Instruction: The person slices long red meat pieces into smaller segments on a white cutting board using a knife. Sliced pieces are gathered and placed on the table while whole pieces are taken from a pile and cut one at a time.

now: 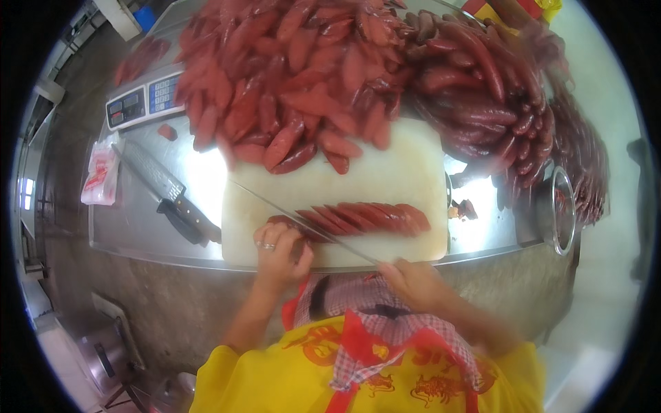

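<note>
I expect firm, slick dark-red sliced sausage [375, 219] (hold its end); left hand [279, 249] pins it, right hand [413, 281] grips long steel knife [275, 206].

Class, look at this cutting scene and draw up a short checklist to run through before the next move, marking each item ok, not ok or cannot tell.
1. Knife gripped by the right hand: ok.
2. Left hand on the sausage end, left of the blade: ok.
3. Left fingers safely clear of the edge: cannot tell; they are close to the blade.
4. Slices lying on the cutting board: ok.
5. Board free of the sausage pile: not ok; it covers the far part.
</note>
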`<state>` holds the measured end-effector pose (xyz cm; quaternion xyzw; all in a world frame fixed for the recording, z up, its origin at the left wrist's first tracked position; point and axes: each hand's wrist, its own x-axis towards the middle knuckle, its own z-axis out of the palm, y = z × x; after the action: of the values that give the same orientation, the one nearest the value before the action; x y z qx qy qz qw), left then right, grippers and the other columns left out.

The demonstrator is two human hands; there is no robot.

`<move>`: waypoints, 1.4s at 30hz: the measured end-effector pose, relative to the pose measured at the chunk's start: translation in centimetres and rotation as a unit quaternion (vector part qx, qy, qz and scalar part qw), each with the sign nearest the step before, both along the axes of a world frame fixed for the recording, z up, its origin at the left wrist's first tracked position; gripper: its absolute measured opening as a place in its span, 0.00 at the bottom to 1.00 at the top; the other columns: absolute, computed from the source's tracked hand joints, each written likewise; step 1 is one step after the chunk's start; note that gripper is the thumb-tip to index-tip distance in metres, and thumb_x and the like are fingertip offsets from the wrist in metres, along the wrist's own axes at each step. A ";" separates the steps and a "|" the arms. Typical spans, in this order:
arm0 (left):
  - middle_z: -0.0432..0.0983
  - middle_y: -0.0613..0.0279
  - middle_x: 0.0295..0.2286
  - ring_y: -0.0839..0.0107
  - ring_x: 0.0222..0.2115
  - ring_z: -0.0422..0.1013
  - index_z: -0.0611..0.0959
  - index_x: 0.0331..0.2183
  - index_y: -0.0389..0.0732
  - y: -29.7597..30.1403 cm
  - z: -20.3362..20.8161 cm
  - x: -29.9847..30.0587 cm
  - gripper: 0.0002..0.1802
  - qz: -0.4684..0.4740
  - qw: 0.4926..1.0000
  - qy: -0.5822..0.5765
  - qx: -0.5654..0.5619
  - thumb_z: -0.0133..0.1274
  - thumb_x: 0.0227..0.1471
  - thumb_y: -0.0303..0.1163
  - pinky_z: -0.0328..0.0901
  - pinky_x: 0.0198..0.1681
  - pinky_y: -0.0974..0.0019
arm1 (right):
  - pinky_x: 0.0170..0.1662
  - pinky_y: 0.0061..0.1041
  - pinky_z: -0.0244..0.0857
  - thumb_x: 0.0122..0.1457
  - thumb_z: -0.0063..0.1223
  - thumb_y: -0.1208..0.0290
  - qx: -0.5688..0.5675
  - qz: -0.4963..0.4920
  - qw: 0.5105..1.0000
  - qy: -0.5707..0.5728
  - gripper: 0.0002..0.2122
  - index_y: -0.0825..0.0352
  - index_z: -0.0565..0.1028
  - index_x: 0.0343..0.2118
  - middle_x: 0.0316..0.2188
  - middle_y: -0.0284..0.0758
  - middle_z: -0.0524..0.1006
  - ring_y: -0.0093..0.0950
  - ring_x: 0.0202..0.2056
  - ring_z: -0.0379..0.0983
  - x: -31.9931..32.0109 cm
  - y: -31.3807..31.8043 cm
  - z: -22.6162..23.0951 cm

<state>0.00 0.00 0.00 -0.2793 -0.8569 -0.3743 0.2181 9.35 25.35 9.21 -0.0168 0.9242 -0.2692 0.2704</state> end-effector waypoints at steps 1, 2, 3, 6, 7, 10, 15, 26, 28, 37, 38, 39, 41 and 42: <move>0.70 0.58 0.37 0.55 0.41 0.65 0.78 0.35 0.43 0.2 0.0 0.1 0.19 0.008 1.000 0.004 -0.006 0.60 0.34 0.26 0.58 0.47 0.55 | 0.31 0.47 0.69 0.65 0.38 0.48 -0.026 -0.071 0.997 -0.002 0.23 0.68 0.74 0.40 0.26 0.52 0.77 0.54 0.28 0.74 1.8 1.0 1.1; 0.70 0.58 0.37 0.56 0.40 0.65 0.77 0.34 0.43 0.4 0.1 0.2 0.18 0.018 1.000 0.002 -0.014 0.60 0.33 0.26 0.59 0.47 0.55 | 0.31 0.48 0.68 0.65 0.37 0.48 -0.004 -0.067 0.997 -0.036 0.24 0.69 0.74 0.39 0.26 0.53 0.77 0.55 0.28 0.74 3.5 2.1 2.3; 0.70 0.58 0.36 0.56 0.40 0.65 0.77 0.34 0.43 0.5 0.0 0.3 0.18 0.015 1.000 -0.012 0.004 0.59 0.33 0.26 0.59 0.47 0.55 | 0.31 0.48 0.68 0.65 0.36 0.47 0.031 -0.063 0.994 -0.086 0.25 0.70 0.74 0.37 0.26 0.54 0.76 0.55 0.28 0.74 4.0 2.4 4.1; 0.71 0.58 0.36 0.56 0.39 0.65 0.77 0.33 0.43 0.0 0.2 0.0 0.17 0.009 1.000 -0.027 0.008 0.59 0.33 0.25 0.59 0.46 0.55 | 0.32 0.49 0.68 0.65 0.37 0.46 0.058 -0.113 0.980 -0.154 0.27 0.71 0.74 0.38 0.28 0.55 0.77 0.56 0.29 0.74 4.4 1.9 4.1; 0.71 0.58 0.35 0.55 0.39 0.65 0.77 0.33 0.43 0.1 0.1 -0.1 0.18 0.010 0.999 -0.031 0.010 0.59 0.33 0.25 0.59 0.46 0.55 | 0.32 0.48 0.69 0.65 0.39 0.50 0.044 -0.090 0.991 -0.087 0.24 0.71 0.74 0.39 0.27 0.54 0.77 0.54 0.28 0.74 3.4 1.1 2.6; 0.71 0.58 0.35 0.55 0.39 0.65 0.77 0.33 0.42 0.1 0.1 0.1 0.18 0.005 0.999 -0.033 0.013 0.59 0.33 0.26 0.59 0.46 0.54 | 0.28 0.42 0.70 0.65 0.42 0.66 0.048 0.154 0.981 0.111 0.14 0.70 0.74 0.44 0.25 0.49 0.77 0.47 0.26 0.76 -1.9 -2.2 -2.2; 0.70 0.56 0.36 0.54 0.39 0.65 0.77 0.34 0.40 -0.1 0.4 0.2 0.19 0.024 1.000 -0.001 0.012 0.60 0.33 0.25 0.60 0.45 0.55 | 0.26 0.41 0.70 0.65 0.40 0.69 -0.058 0.078 0.981 0.170 0.12 0.69 0.73 0.45 0.26 0.48 0.76 0.47 0.25 0.75 -5.7 -5.1 -3.4; 0.69 0.54 0.37 0.54 0.40 0.65 0.76 0.35 0.39 0.2 0.3 0.7 0.20 0.077 0.996 -0.052 0.008 0.59 0.34 0.25 0.59 0.45 0.53 | 0.28 0.45 0.70 0.64 0.39 0.47 -0.019 -0.056 0.996 0.061 0.26 0.71 0.76 0.32 0.23 0.52 0.77 0.52 0.27 0.76 -0.5 -2.3 -1.7; 0.69 0.54 0.37 0.53 0.40 0.65 0.76 0.35 0.39 0.4 0.1 0.8 0.19 0.074 0.997 -0.033 0.005 0.59 0.34 0.25 0.60 0.45 0.54 | 0.27 0.44 0.70 0.65 0.38 0.46 -0.005 0.129 0.979 0.158 0.28 0.71 0.77 0.28 0.24 0.52 0.77 0.51 0.26 0.76 -3.6 -4.4 -3.7; 0.68 0.52 0.37 0.53 0.40 0.64 0.76 0.35 0.39 2.6 0.0 2.7 0.15 0.141 0.990 -0.027 -0.001 0.58 0.40 0.23 0.60 0.46 0.54 | 0.30 0.45 0.71 0.65 0.34 0.45 -0.016 0.041 0.994 0.105 0.32 0.73 0.77 0.23 0.21 0.52 0.76 0.50 0.25 0.76 -2.8 -1.2 -4.5; 0.68 0.51 0.37 0.53 0.40 0.64 0.76 0.35 0.39 3.1 0.0 3.0 0.15 0.157 0.987 -0.028 0.003 0.58 0.41 0.23 0.60 0.46 0.54 | 0.30 0.45 0.70 0.65 0.33 0.44 -0.024 0.032 0.995 0.087 0.33 0.73 0.77 0.23 0.21 0.52 0.76 0.50 0.25 0.76 -1.7 0.7 -4.4; 0.68 0.52 0.37 0.54 0.41 0.64 0.76 0.35 0.38 3.5 0.1 3.2 0.14 0.174 0.984 -0.039 0.010 0.57 0.41 0.22 0.61 0.47 0.55 | 0.30 0.46 0.70 0.65 0.32 0.43 -0.030 0.033 0.996 0.083 0.33 0.73 0.77 0.22 0.21 0.52 0.76 0.50 0.26 0.76 -0.7 2.7 -4.4; 0.69 0.53 0.38 0.56 0.43 0.64 0.75 0.35 0.37 4.3 0.4 3.3 0.13 0.210 0.976 -0.058 0.031 0.57 0.43 0.21 0.61 0.48 0.58 | 0.27 0.41 0.69 0.64 0.30 0.40 -0.047 -0.009 0.999 -0.017 0.35 0.72 0.76 0.21 0.19 0.50 0.75 0.45 0.22 0.75 0.6 6.2 -4.4; 0.69 0.51 0.38 0.55 0.43 0.65 0.76 0.36 0.36 4.6 0.6 3.3 0.12 0.235 0.969 -0.063 0.052 0.56 0.45 0.22 0.61 0.48 0.56 | 0.26 0.39 0.69 0.64 0.29 0.39 -0.054 -0.026 0.997 -0.058 0.36 0.72 0.75 0.21 0.17 0.48 0.75 0.43 0.20 0.75 1.1 8.1 -4.3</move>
<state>3.26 4.63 0.63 -0.0342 -0.8899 -0.3734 0.2598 10.48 33.45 4.93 0.0086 0.8912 -0.3262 0.3152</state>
